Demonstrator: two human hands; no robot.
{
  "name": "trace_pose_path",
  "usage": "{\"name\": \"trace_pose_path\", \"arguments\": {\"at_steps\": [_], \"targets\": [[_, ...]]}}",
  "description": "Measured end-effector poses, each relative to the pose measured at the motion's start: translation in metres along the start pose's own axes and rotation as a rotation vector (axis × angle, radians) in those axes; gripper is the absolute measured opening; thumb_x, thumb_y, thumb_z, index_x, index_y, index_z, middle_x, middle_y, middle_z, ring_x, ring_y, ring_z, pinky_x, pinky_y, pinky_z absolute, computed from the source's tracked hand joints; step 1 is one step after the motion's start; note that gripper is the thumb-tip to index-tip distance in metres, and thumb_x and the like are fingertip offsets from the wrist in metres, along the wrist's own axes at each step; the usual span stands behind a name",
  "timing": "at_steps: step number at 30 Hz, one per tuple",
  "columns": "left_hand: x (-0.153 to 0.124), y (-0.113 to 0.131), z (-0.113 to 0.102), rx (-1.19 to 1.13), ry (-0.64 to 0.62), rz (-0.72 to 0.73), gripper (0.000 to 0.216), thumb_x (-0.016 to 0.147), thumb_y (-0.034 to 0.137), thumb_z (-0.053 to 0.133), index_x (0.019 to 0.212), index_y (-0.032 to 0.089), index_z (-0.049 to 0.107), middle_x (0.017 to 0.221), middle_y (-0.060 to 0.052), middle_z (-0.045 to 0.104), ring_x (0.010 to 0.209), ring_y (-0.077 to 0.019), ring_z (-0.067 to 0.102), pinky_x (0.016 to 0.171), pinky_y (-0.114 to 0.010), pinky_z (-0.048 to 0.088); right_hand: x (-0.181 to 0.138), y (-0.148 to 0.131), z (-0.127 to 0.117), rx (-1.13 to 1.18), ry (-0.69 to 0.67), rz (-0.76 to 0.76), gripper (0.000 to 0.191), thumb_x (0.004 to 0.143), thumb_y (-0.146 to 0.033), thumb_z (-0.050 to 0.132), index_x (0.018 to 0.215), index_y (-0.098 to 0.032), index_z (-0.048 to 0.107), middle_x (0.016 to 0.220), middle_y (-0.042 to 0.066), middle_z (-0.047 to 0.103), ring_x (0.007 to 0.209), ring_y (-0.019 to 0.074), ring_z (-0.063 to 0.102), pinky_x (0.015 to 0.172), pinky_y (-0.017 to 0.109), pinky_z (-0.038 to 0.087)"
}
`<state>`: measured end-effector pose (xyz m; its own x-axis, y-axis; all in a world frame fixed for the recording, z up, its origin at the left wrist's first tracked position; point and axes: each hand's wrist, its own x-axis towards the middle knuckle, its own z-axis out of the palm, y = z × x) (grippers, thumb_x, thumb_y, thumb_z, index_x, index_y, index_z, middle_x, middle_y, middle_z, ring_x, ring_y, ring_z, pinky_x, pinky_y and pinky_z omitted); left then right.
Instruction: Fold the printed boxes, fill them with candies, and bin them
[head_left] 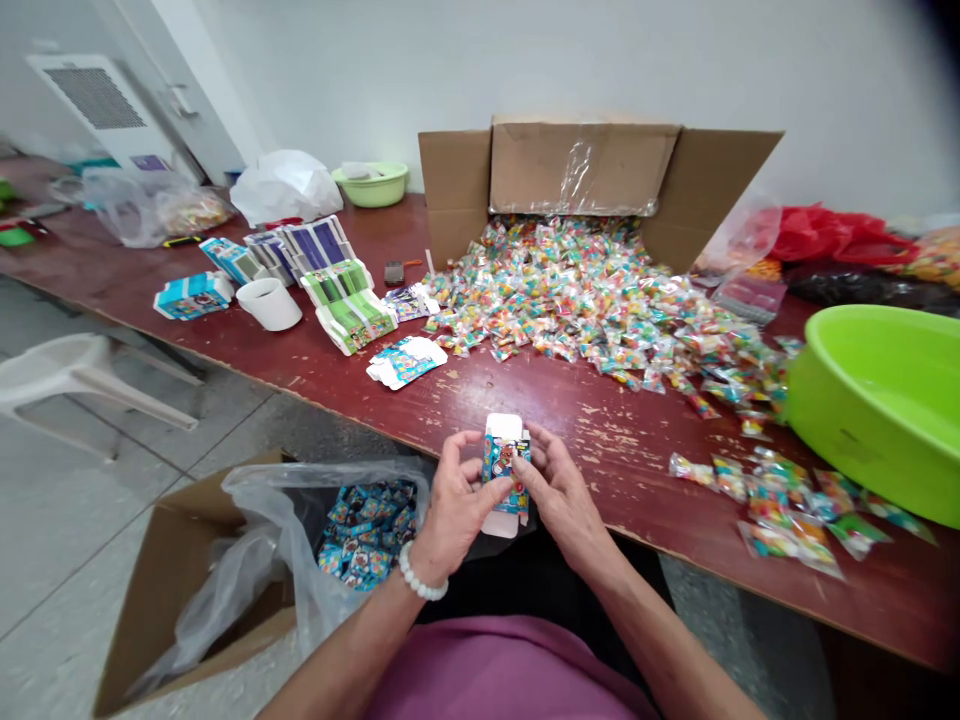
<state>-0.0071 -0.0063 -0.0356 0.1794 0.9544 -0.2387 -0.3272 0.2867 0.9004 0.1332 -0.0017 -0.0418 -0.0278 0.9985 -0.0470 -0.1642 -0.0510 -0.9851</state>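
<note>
Between both hands, just above the table's front edge, is a small blue printed candy box (pixel 501 458) with white end flaps sticking out at top and bottom. My left hand (pixel 463 495) grips its left side, the thumb lying across the front. On the right side my right hand (pixel 559 485) holds it too, its thumb on the printed face. Flat blue box blanks (pixel 407 362) lie on the table ahead to the left. Beyond the hands spreads a large heap of wrapped candies (pixel 570 290). Whether anything is inside the box I cannot tell.
An open cardboard carton (pixel 585 170) stands behind the heap. At right are a green basin (pixel 862 400) and loose candy packets (pixel 787 505). Stacked green blanks (pixel 349 305) and a white tape roll (pixel 268 304) sit left. Below, a bag-lined carton (pixel 187 560) holds blue boxes (pixel 367 530).
</note>
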Motion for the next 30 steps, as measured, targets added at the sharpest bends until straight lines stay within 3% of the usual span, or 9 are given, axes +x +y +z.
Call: {"name": "trace_pose_path", "arguments": {"at_steps": [2, 5, 8, 12, 17, 22, 24, 27, 30], "targets": [[-0.002, -0.001, 0.002, -0.003, 0.014, 0.046, 0.076, 0.074, 0.031, 0.080, 0.136, 0.028, 0.036, 0.100, -0.005, 0.073, 0.079, -0.0187, 0.070, 0.071, -0.031, 0.056, -0.002, 0.005, 0.005, 0.053, 0.084, -0.010, 0.049, 0.083, -0.040, 0.069, 0.126, -0.023, 0.052, 0.114, 0.009, 0.069, 0.096, 0.0205, 0.068, 0.085, 0.035, 0.055], [0.000, -0.001, 0.000, 0.053, -0.019, 0.070, 0.064, 0.077, 0.031, 0.077, 0.132, 0.027, 0.043, 0.104, -0.005, 0.072, 0.085, -0.0184, 0.069, 0.076, -0.029, 0.055, -0.004, 0.010, 0.007, 0.027, 0.115, -0.070, 0.035, 0.083, -0.037, 0.070, 0.113, -0.022, 0.063, 0.108, 0.008, 0.073, 0.095, 0.0206, 0.068, 0.086, 0.034, 0.054], [0.002, 0.001, -0.006, 0.086, -0.084, 0.034, 0.049, 0.080, 0.033, 0.073, 0.121, 0.025, 0.047, 0.091, -0.001, 0.071, 0.075, -0.0160, 0.068, 0.069, -0.027, 0.055, -0.006, 0.012, 0.004, -0.086, 0.118, -0.133, 0.029, 0.086, -0.036, 0.067, 0.111, -0.023, 0.069, 0.108, 0.006, 0.074, 0.096, 0.0210, 0.068, 0.087, 0.034, 0.053], [0.002, 0.006, -0.010, 0.127, -0.128, -0.054, 0.033, 0.082, 0.037, 0.070, 0.105, 0.023, 0.051, 0.083, 0.001, 0.066, 0.069, -0.0150, 0.064, 0.058, -0.024, 0.052, -0.003, 0.007, -0.005, -0.177, 0.146, -0.120, 0.026, 0.085, -0.041, 0.067, 0.100, -0.021, 0.073, 0.093, 0.005, 0.075, 0.081, 0.0195, 0.067, 0.074, 0.031, 0.054], [0.002, 0.012, -0.015, 0.236, -0.198, -0.040, 0.025, 0.087, 0.041, 0.063, 0.101, 0.021, 0.056, 0.083, 0.001, 0.061, 0.070, -0.0127, 0.058, 0.061, -0.022, 0.048, 0.008, -0.007, -0.017, -0.042, -0.048, 0.097, 0.030, 0.074, -0.046, 0.078, 0.076, -0.017, 0.071, 0.075, 0.003, 0.070, 0.067, 0.0162, 0.063, 0.064, 0.029, 0.054], [0.003, 0.016, -0.022, 0.356, -0.231, 0.072, 0.021, 0.090, 0.038, 0.060, 0.098, 0.019, 0.061, 0.086, 0.000, 0.062, 0.077, -0.0129, 0.056, 0.071, -0.023, 0.044, 0.013, -0.013, -0.020, 0.044, -0.043, 0.164, 0.044, 0.063, -0.041, 0.086, 0.097, -0.020, 0.070, 0.074, -0.001, 0.067, 0.065, 0.0140, 0.063, 0.063, 0.028, 0.054], [0.003, 0.014, -0.023, 0.296, -0.221, 0.079, 0.021, 0.089, 0.037, 0.062, 0.102, 0.021, 0.058, 0.087, 0.000, 0.064, 0.078, -0.0129, 0.057, 0.070, -0.022, 0.045, 0.012, -0.013, -0.020, 0.002, -0.109, 0.163, 0.043, 0.066, -0.042, 0.085, 0.100, -0.019, 0.070, 0.076, 0.000, 0.068, 0.067, 0.0146, 0.063, 0.065, 0.028, 0.054], [0.002, 0.010, -0.023, 0.120, -0.138, 0.032, 0.041, 0.083, 0.035, 0.072, 0.115, 0.026, 0.048, 0.083, 0.004, 0.065, 0.074, -0.0119, 0.060, 0.068, -0.022, 0.046, 0.010, -0.011, -0.019, -0.061, -0.148, 0.119, 0.030, 0.072, -0.043, 0.081, 0.084, -0.017, 0.072, 0.081, 0.004, 0.072, 0.075, 0.0178, 0.066, 0.070, 0.031, 0.054], [0.002, 0.004, -0.023, -0.059, -0.180, -0.140, 0.049, 0.083, 0.046, 0.070, 0.121, 0.026, 0.047, 0.088, 0.000, 0.068, 0.074, -0.0146, 0.066, 0.067, -0.025, 0.051, 0.006, -0.008, -0.017, -0.042, -0.097, 0.039, 0.025, 0.072, -0.039, 0.081, 0.079, -0.018, 0.070, 0.075, 0.001, 0.069, 0.063, 0.0147, 0.064, 0.060, 0.028, 0.052]]}}
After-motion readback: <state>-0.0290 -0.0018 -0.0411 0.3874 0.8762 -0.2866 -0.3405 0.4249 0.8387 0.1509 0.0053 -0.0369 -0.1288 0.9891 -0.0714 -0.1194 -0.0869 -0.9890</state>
